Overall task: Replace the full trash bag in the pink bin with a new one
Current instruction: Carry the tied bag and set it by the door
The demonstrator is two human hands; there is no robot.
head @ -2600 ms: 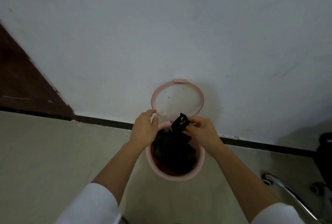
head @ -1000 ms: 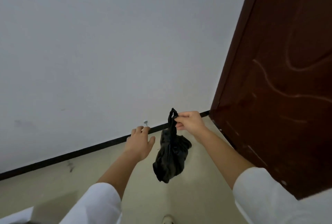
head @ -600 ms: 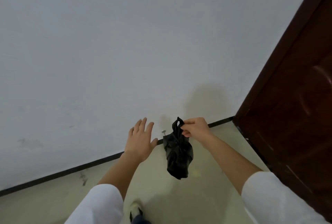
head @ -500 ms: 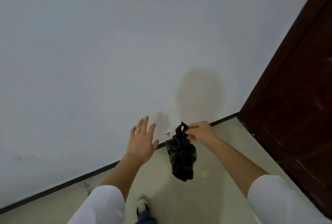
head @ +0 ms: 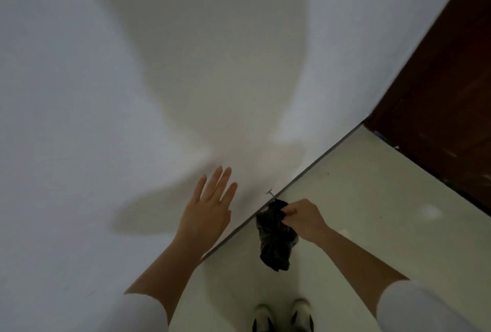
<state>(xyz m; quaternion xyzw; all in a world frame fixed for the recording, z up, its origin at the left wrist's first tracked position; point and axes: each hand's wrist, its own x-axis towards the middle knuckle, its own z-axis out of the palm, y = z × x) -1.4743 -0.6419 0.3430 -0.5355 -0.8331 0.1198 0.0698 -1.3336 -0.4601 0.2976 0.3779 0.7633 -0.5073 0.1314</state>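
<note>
Crinkled black trash bag [head: 276,238] hangs bunched from right hand [head: 305,218].

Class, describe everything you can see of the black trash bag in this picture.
The black trash bag is small, of thin crinkled plastic with a slight sheen. Its top is gathered into a bunch, pinched by the right hand. The lumpy body hangs free above the pale floor, close to the wall's dark baseboard. Nothing else touches it.
</note>
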